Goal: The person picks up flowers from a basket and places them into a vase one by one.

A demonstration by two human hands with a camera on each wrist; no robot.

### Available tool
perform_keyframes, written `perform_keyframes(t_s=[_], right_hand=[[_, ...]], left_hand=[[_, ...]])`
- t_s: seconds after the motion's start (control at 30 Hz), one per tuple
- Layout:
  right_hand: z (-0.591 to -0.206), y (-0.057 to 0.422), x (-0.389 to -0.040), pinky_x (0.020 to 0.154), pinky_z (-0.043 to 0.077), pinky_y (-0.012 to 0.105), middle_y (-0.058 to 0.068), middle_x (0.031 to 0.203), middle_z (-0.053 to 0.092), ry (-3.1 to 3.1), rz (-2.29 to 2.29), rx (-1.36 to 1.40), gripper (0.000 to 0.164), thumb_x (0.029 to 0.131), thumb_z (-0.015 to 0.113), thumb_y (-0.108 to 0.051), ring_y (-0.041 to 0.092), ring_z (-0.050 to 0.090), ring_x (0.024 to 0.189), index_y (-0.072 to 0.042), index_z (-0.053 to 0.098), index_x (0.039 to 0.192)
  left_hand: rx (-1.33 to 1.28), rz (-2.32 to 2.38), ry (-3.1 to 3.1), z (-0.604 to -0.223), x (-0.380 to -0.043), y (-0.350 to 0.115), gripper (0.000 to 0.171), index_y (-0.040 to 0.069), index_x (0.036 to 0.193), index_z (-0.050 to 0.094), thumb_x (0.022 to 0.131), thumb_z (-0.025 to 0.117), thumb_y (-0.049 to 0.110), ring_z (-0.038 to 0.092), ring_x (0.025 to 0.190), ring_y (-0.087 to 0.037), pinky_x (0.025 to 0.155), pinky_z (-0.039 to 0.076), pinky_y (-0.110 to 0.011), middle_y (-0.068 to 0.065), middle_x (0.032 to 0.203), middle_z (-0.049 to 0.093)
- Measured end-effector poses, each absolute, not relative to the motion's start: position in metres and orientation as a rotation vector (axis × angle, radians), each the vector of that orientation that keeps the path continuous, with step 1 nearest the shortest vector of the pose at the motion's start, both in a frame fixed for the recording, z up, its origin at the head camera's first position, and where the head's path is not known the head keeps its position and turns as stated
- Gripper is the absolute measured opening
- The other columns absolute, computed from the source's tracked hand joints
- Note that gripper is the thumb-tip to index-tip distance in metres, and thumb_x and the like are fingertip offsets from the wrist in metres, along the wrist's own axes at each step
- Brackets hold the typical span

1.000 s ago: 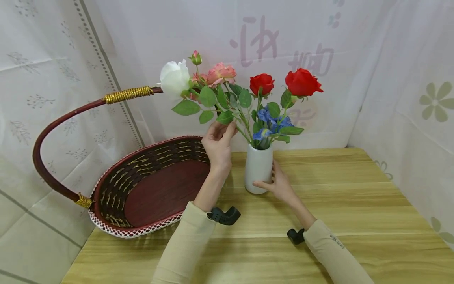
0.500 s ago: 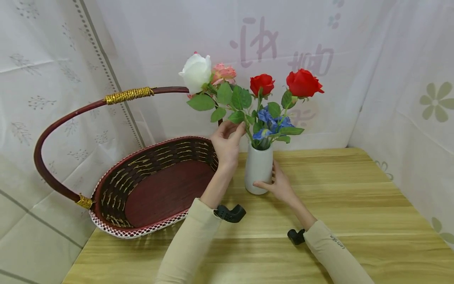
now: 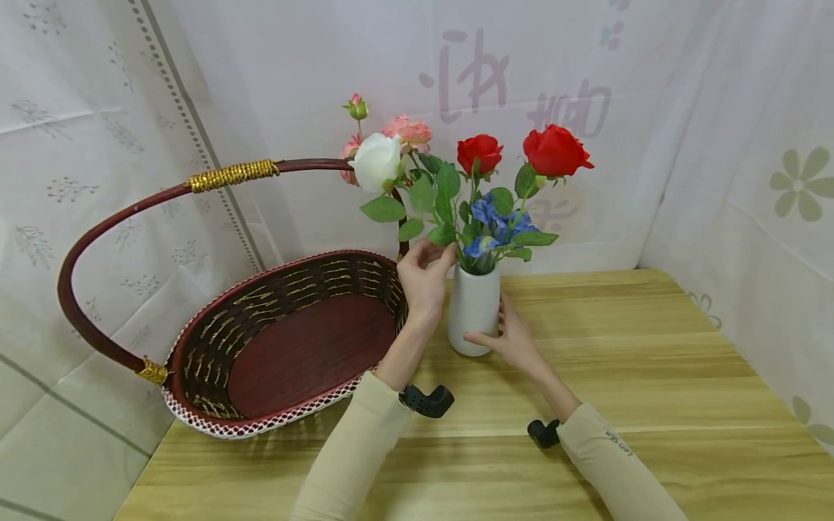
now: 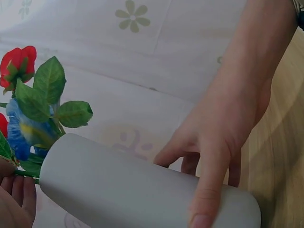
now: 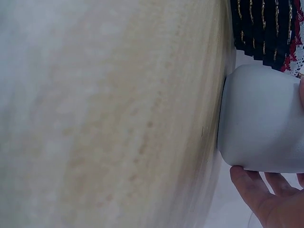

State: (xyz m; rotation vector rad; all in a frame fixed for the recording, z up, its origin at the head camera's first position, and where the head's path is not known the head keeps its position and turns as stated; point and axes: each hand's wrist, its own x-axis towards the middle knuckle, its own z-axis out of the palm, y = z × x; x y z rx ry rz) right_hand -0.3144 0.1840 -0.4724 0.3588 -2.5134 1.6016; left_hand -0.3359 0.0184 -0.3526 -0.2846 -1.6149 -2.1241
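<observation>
My left hand (image 3: 425, 281) pinches the stem of a white rose (image 3: 376, 163) at the vase's mouth; the rose leans left over the basket handle. In the left wrist view a green stem (image 4: 26, 174) runs from the left fingers to the vase's rim. A white vase (image 3: 474, 311) stands upright on the table, gripped low on its right side by my right hand (image 3: 517, 340). Its thumb lies across the front, while the other fingers are partly hidden behind. The vase also holds two red roses (image 3: 479, 153), blue flowers (image 3: 498, 221) and pink flowers (image 3: 407, 130) with a bud.
A dark red woven basket (image 3: 306, 347) with a tall arched handle (image 3: 117, 217) stands left of the vase, close to my left forearm. The wooden table (image 3: 625, 376) extends to the right. A pale printed curtain (image 3: 651, 108) hangs behind.
My left hand has moved right, toward the vase's mouth. The white rose has shifted right and, most recently, dropped lower. My right hand and the vase have stayed in place.
</observation>
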Motion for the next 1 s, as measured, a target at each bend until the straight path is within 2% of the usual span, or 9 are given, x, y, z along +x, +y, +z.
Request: perform_keyframes(t_s=[0.1, 0.3, 0.5, 0.63, 0.73, 0.87, 1.0], right_hand=[[-0.473, 0.184, -0.314, 0.103, 0.047, 0.061, 0.026, 0.148, 0.041, -2.523, 1.597, 0.360, 0.105, 0.085, 0.085, -0.024, 0.048, 0.047, 0.132, -0.007, 0.015, 0.161], [-0.470, 0.184, -0.312, 0.104, 0.047, 0.060, 0.025, 0.149, 0.040, -2.534, 1.608, 0.336, 0.104, 0.085, 0.085, -0.024, 0.047, 0.047, 0.133, -0.009, 0.016, 0.161], [-0.468, 0.184, -0.311, 0.104, 0.047, 0.060, 0.025, 0.148, 0.040, -2.530, 1.629, 0.320, 0.104, 0.084, 0.085, -0.022, 0.047, 0.048, 0.132, -0.009, 0.015, 0.161], [-0.469, 0.184, -0.311, 0.104, 0.047, 0.060, 0.025, 0.149, 0.040, -2.540, 1.621, 0.316, 0.105, 0.085, 0.085, -0.024, 0.047, 0.047, 0.132, -0.009, 0.014, 0.161], [-0.470, 0.184, -0.311, 0.103, 0.047, 0.060, 0.025, 0.149, 0.040, -2.544, 1.615, 0.323, 0.105, 0.085, 0.085, -0.025, 0.047, 0.047, 0.132, -0.010, 0.014, 0.161], [-0.471, 0.184, -0.312, 0.103, 0.048, 0.060, 0.024, 0.149, 0.040, -2.542, 1.612, 0.334, 0.105, 0.084, 0.085, -0.026, 0.047, 0.048, 0.132, -0.010, 0.015, 0.161], [-0.472, 0.184, -0.314, 0.103, 0.048, 0.059, 0.020, 0.150, 0.041, -2.539, 1.606, 0.322, 0.106, 0.083, 0.087, -0.028, 0.045, 0.049, 0.132, -0.013, 0.016, 0.161]], left_hand=[[-0.258, -2.102, -1.643, -0.356, -0.336, 0.019, 0.010, -0.003, 0.091, 0.072, 0.089, 0.076, 0.006, 0.069, 0.073, -0.018, 0.072, 0.058, -0.025, -0.010, 0.084, 0.070], [-0.259, -2.073, -1.652, -0.360, -0.336, 0.021, 0.009, -0.001, 0.090, 0.071, 0.090, 0.076, 0.006, 0.068, 0.079, -0.025, 0.068, 0.056, -0.022, -0.008, 0.084, 0.069], [-0.262, -2.076, -1.645, -0.361, -0.337, 0.024, 0.010, -0.004, 0.093, 0.070, 0.089, 0.075, 0.004, 0.066, 0.080, -0.016, 0.073, 0.059, -0.024, -0.006, 0.085, 0.067], [-0.257, -2.048, -1.671, -0.361, -0.337, 0.026, 0.010, -0.005, 0.092, 0.070, 0.088, 0.075, 0.002, 0.065, 0.080, -0.014, 0.079, 0.060, -0.026, -0.006, 0.084, 0.067], [-0.238, -2.019, -1.704, -0.362, -0.336, 0.027, 0.009, -0.004, 0.088, 0.069, 0.087, 0.076, 0.003, 0.064, 0.076, -0.014, 0.073, 0.059, -0.024, -0.005, 0.082, 0.066], [-0.207, -1.984, -1.766, -0.365, -0.335, 0.026, 0.011, 0.000, 0.082, 0.068, 0.088, 0.076, 0.006, 0.060, 0.069, -0.012, 0.061, 0.051, -0.022, -0.003, 0.077, 0.065], [-0.199, -1.987, -1.800, -0.370, -0.334, 0.025, 0.010, 0.001, 0.085, 0.069, 0.089, 0.076, 0.007, 0.059, 0.070, -0.011, 0.061, 0.049, -0.022, -0.001, 0.078, 0.064]])
